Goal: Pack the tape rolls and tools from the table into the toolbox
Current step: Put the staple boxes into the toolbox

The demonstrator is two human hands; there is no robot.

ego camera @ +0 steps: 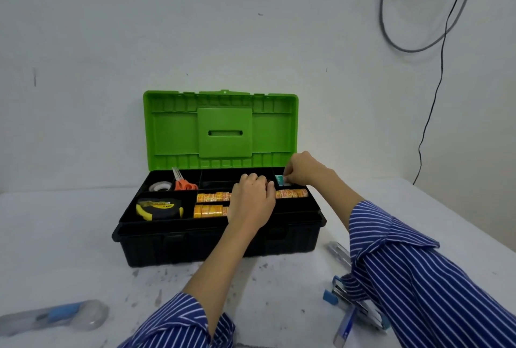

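A black toolbox [195, 244] stands open on the table, its green lid [173, 130] upright. Its tray holds a clear tape roll [159, 186], orange-handled scissors [183, 182], a yellow tape measure [159, 208] and rows of small orange tape rolls [210, 204]. My left hand [251, 202] hovers over the middle rows with fingers curled; what it holds is hidden. My right hand [303, 170] pinches a small teal and white item [280, 179] over the back right compartment.
On the white table [69, 236], a clear and blue tape dispenser [58, 317] lies at the front left. A blue stapler [339, 290] and blue pens [344, 328] lie at the front right, partly under my sleeve. Grey cables [391, 26] hang on the wall.
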